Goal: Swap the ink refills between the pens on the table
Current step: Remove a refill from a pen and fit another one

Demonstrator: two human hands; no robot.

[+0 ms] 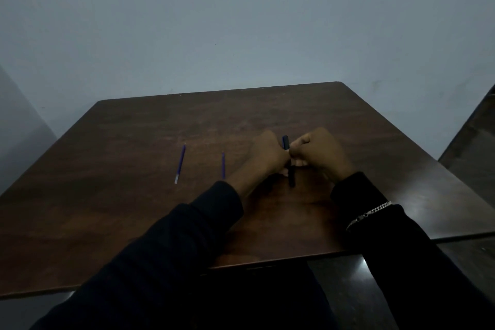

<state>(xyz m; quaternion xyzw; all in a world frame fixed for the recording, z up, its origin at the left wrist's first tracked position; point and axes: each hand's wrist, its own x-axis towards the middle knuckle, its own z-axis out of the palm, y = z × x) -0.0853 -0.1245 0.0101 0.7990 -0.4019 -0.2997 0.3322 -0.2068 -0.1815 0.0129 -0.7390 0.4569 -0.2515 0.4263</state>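
A dark pen stands nearly upright between both my hands, just above the brown table. My left hand grips its middle from the left. My right hand pinches it from the right near the upper part. The pen's cap end sticks up above my fingers and its lower end points down at the table. Two thin purple ink refills lie on the table to the left: one refill with a pale end, and a shorter-looking refill closer to my left hand. The pen's middle is hidden by my fingers.
The scene is dim. A plain grey wall rises behind the table's far edge. A dark surface runs along the right side. A silver chain bracelet sits on my right sleeve.
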